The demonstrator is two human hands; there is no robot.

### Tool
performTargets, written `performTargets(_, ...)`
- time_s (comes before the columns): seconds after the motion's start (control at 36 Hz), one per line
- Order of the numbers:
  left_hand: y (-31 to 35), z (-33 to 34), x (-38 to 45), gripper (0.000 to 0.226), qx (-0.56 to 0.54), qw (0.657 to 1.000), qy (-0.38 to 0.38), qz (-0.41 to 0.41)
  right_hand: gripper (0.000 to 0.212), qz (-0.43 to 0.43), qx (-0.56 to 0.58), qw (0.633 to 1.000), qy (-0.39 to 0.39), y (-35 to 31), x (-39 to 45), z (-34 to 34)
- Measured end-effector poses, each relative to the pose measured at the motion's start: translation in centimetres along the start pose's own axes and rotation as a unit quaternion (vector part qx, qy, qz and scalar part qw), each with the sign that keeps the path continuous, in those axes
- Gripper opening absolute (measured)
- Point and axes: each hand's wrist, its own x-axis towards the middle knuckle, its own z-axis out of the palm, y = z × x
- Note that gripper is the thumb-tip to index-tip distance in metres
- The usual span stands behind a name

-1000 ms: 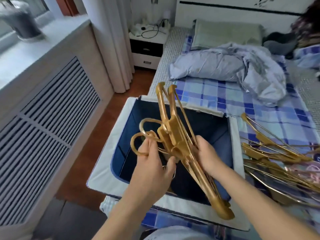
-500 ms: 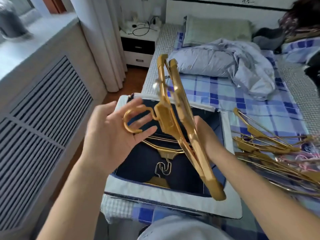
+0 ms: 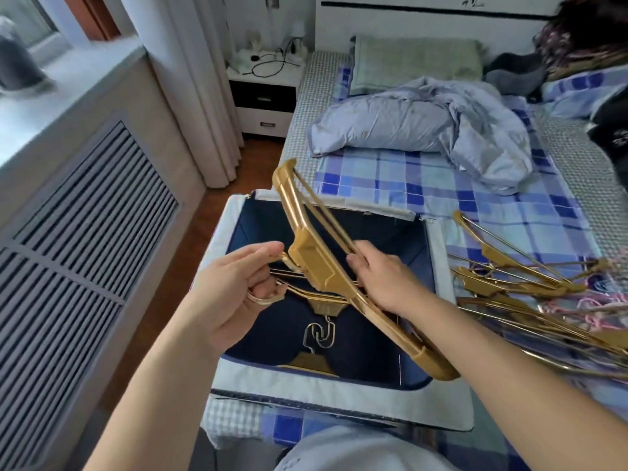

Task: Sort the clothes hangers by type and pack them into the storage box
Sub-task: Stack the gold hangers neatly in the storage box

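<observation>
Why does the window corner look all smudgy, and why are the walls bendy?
Head view: the sill and the dark pot at top left are smeared by motion blur; the grille bows from the wide-angle lens; soft daylight comes from the window side; the hangers and both hands stay fairly sharp.

Bare forearms (image 3: pixel 163 385), pale grey-white garment (image 3: pixel 356 450) below

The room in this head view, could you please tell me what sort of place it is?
Most likely a home bedroom: a bed with a pillow and crumpled quilt, a nightstand beside it, and curtains at the window.
</observation>
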Motion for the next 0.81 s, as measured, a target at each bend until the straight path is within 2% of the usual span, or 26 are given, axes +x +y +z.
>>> performTargets(0.08,-1.7,0.0,1.1,0.012,-0.039,0.999,0.031,-0.019,0.06,0.033,0.027,0.996,-0.082,0.4,0.5,1.0)
performTargets(0.17,-4.0,0.6,2.1,0.016,-0.042,0.996,0.063,-0.046,0.073,-0.013,-0.022,0.992,-0.123,0.6,0.1,2.3)
performTargets(0.28,-6.4,1.5,3.1,0.02,-0.002,0.992,0.08,-0.093,0.054,-0.036,-0.041,0.968,-0.245,0.9,-0.1,5.3)
performTargets(0.33,-7.1,1.8,3.7,0.027,0.002,0.99,0.061,-0.124,0.054,-0.02,-0.034,0.961,-0.272,1.9,0.7,6.8)
performTargets(0.44,-7.6,2.3,4.7,0.022,0.006,0.989,0.002,-0.15,0.028,0.02,-0.015,0.944,-0.33,3.7,2.4,8.1)
performTargets(0.56,-7.7,2.0,5.3,0.029,-0.01,0.984,-0.041,-0.171,0.025,0.051,0.06,0.91,-0.408,5.0,2.6,8.5)
performTargets(0.61,-7.7,1.5,5.8,0.032,-0.004,0.981,-0.021,-0.193,0.027,0.077,0.075,0.903,-0.415,5.7,2.7,9.1)
performTargets(0.67,-8.0,0.8,6.0,0.032,0.056,0.979,0.01,-0.197,0.027,0.097,0.05,0.912,-0.396,6.4,3.1,10.3)
performTargets(0.72,-8.6,0.0,5.7,0.042,0.187,0.963,0.031,-0.19,0.03,0.096,-0.001,0.922,-0.374,6.8,3.5,11.5)
performTargets(0.81,-10.0,-1.9,5.3,0.065,0.42,0.894,0.081,-0.134,0.038,0.031,-0.14,0.941,-0.306,6.4,4.8,12.2)
